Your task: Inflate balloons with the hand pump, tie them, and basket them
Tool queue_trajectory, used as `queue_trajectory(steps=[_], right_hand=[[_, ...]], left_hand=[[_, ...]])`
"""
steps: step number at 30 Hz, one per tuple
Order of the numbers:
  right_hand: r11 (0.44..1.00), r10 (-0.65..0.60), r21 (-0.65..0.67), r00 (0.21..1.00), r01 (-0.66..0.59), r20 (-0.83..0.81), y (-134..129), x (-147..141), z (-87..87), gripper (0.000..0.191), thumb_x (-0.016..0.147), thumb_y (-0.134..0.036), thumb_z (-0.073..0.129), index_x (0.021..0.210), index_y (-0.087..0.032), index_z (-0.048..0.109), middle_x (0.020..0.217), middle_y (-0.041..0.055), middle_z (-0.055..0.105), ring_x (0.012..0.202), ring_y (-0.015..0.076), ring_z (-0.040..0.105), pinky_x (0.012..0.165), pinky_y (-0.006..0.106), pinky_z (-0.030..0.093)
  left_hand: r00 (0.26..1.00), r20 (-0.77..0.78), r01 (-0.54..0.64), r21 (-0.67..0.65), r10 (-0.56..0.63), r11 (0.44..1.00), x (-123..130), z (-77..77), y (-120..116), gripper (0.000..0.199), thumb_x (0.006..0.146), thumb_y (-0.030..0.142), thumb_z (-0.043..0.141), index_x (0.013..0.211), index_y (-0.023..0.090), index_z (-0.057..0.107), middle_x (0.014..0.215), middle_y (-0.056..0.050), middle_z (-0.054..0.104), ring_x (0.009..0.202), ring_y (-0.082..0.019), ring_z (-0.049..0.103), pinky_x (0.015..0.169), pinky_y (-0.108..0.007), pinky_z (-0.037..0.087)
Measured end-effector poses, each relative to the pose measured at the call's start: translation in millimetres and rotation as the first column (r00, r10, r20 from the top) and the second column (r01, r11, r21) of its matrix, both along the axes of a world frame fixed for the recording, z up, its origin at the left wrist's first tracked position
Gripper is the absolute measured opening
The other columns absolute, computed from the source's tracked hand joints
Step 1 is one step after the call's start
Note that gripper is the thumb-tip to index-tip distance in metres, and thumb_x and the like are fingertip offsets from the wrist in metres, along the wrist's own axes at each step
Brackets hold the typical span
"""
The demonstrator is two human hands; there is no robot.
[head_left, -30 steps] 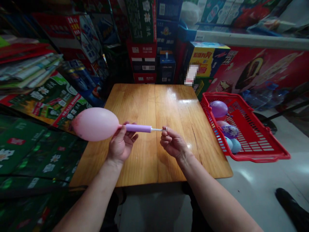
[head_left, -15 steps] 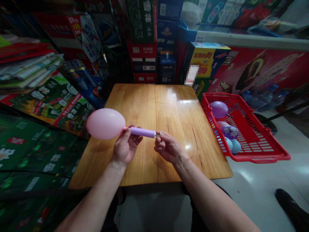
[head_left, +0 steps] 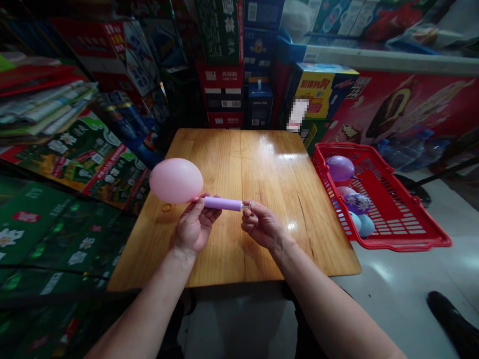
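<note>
A pink inflated balloon (head_left: pixel 175 180) hangs off the left end of a purple hand pump (head_left: pixel 223 204), above the wooden table (head_left: pixel 224 249). My left hand (head_left: pixel 195 227) is closed where the balloon's neck meets the pump, thumb and fingers pinching both. At the pump's right end, my right hand (head_left: pixel 262 224) is closed on the pull ring of its handle. The handle looks pushed in close to the barrel. The balloon's neck is mostly hidden by my left thumb and fingers.
Right of the table is a red plastic basket (head_left: pixel 404 245) with several balloons, among them a purple balloon (head_left: pixel 340 168) and a light blue balloon (head_left: pixel 365 226). Green cartons (head_left: pixel 33 219) are stacked at left. More boxes (head_left: pixel 258 99) stand behind the table.
The pink balloon has swung up and to the right, tilting at its neck, and looks slightly smaller. Both hands keep their hold on the pump with barely any shift.
</note>
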State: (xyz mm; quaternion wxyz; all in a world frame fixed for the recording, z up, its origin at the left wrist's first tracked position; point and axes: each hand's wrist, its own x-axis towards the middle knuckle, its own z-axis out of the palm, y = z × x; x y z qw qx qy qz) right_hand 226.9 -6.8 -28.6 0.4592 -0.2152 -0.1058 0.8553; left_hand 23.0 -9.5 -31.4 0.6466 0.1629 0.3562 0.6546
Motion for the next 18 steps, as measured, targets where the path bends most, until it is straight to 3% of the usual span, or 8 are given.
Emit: queue_trajectory(steps=[6, 12, 18], right_hand=[[0.994, -0.113, 0.013, 0.994, 0.112, 0.005, 9.0, 16.1, 10.8, 0.007, 0.086, -0.016, 0.068, 0.093, -0.016, 0.065, 0.063, -0.0049, 0.058, 0.044, 0.0036, 0.033, 0.045, 0.016, 0.032], [1.000, 0.009, -0.008, 1.000, -0.009, -0.003, -0.8, -5.6, 2.4, 0.017, 0.084, -0.020, 0.072, 0.099, -0.015, 0.066, 0.069, -0.0023, 0.062, 0.047, 0.0039, 0.036, 0.048, 0.017, 0.036], [0.995, -0.099, 0.009, 0.995, 0.099, -0.001, 6.1, 7.6, 11.6, 0.007, 0.086, -0.017, 0.068, 0.091, -0.015, 0.065, 0.063, -0.0048, 0.058, 0.044, 0.0034, 0.033, 0.045, 0.016, 0.032]], left_hand=[[0.995, -0.017, -0.099, 0.101, 0.101, 0.990, -17.5, 6.3, 6.4, 0.017, 0.087, 0.027, 0.073, 0.103, 0.021, 0.072, 0.109, -0.008, 0.074, 0.114, -0.024, 0.066, 0.092, -0.038, 0.057], [1.000, -0.027, 0.003, 0.044, -0.002, 0.999, -7.8, 1.2, -0.2, 0.018, 0.085, 0.028, 0.075, 0.102, 0.021, 0.071, 0.111, -0.009, 0.074, 0.113, -0.027, 0.067, 0.089, -0.041, 0.057], [0.990, -0.046, -0.131, 0.104, 0.137, 0.986, -18.5, 7.1, 5.7, 0.019, 0.083, 0.027, 0.077, 0.101, 0.022, 0.071, 0.110, -0.006, 0.074, 0.113, -0.026, 0.067, 0.092, -0.041, 0.057]])
